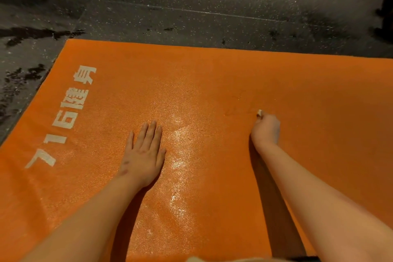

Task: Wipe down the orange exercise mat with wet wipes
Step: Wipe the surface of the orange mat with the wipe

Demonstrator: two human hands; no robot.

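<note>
Mat of textured orange foam (212,83) with white printed lettering (66,117) lies flat on dark speckled rubber floor (191,2). The left hand (144,153) presses palm-down on it, fingers straight and together. Well to the right, the right hand (266,128) curls round a small wad of white wet wipe (259,112), held against the mat. A wet sheen (178,155) glistens between the hands.
</note>
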